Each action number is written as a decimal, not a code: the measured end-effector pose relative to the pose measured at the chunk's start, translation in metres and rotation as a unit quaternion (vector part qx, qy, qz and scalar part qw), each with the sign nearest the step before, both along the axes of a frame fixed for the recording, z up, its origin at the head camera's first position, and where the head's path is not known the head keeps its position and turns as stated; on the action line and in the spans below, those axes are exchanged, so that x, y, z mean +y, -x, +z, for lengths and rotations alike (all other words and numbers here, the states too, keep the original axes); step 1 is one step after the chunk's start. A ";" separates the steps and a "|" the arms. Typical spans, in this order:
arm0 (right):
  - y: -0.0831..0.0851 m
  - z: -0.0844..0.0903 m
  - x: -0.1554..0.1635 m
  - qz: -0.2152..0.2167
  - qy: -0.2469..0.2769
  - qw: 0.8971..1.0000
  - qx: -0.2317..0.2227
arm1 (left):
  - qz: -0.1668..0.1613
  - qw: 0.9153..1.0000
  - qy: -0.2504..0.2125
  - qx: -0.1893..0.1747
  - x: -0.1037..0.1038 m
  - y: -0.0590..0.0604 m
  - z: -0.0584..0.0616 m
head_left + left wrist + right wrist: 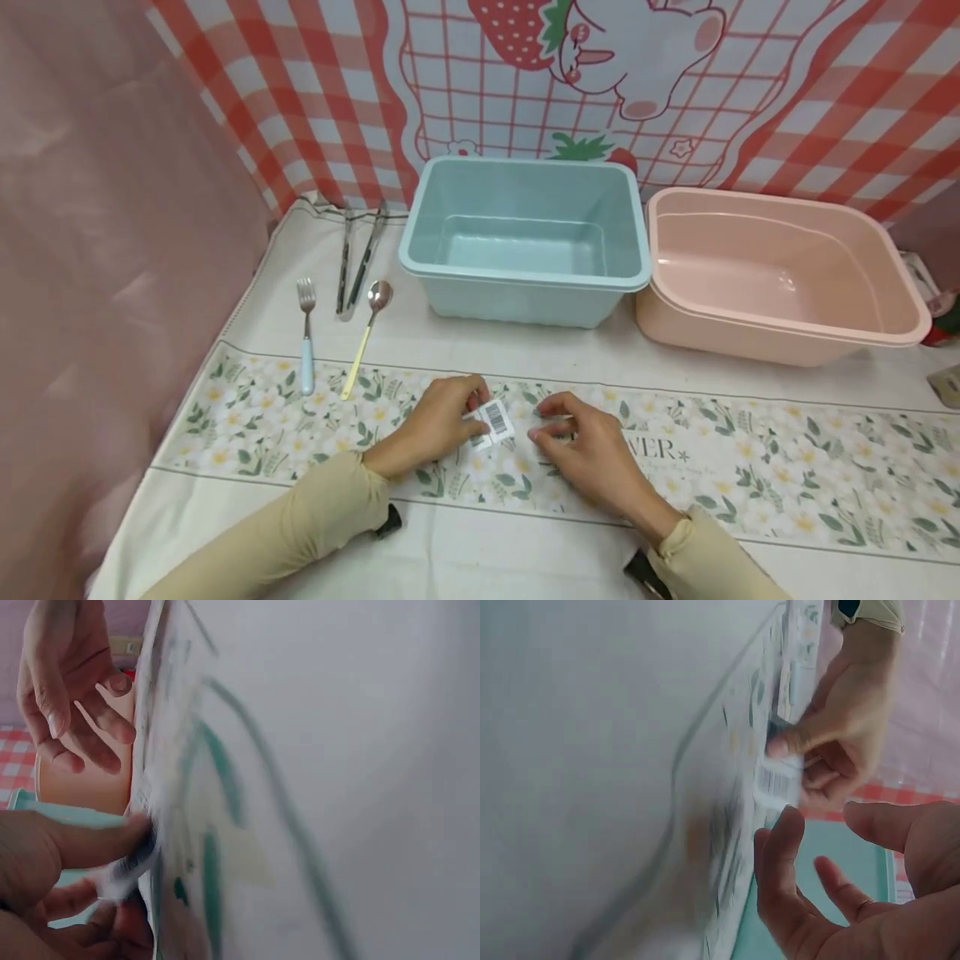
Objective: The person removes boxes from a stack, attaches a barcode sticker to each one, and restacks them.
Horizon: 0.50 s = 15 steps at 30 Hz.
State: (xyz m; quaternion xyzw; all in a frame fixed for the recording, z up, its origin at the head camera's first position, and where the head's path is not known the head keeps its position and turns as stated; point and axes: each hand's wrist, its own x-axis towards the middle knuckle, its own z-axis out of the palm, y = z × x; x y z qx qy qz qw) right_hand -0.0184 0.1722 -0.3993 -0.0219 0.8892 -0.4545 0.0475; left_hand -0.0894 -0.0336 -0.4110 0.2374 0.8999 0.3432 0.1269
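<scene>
On the flowered tablecloth (750,467) my left hand (438,421) pinches a small white tag with a barcode (491,422) between thumb and fingers. The same barcode tag (778,782) shows in the right wrist view, held at its edge by the left hand (840,735). In the left wrist view the tag (129,864) is blurred under my thumb. My right hand (581,446) hovers just right of the tag with fingers loosely curled and holds nothing; its fingertips (780,840) sit a little apart from the tag.
A light blue tub (525,242) and a pink tub (780,275) stand at the back. Left of them lie metal tongs (360,254), a fork (306,342) and a spoon (365,333). A pink curtain (105,275) closes the left side.
</scene>
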 end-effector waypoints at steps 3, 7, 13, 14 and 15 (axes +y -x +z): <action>0.000 -0.004 -0.008 -0.002 0.007 1.000 0.025 | 0.031 0.998 -0.045 0.007 0.000 -0.004 -0.001; -0.001 -0.004 -0.015 -0.004 0.007 0.994 0.105 | 0.074 0.991 -0.111 -0.011 0.005 -0.012 0.003; -0.001 0.002 -0.020 -0.015 0.006 0.972 0.235 | 0.069 0.975 -0.207 -0.044 0.017 -0.025 0.014; -0.001 0.003 -0.020 -0.018 0.013 0.969 0.247 | 0.067 0.972 -0.218 -0.047 0.019 -0.027 0.016; -0.001 0.004 -0.019 -0.022 0.019 0.967 0.255 | 0.066 0.970 -0.227 -0.050 0.020 -0.028 0.017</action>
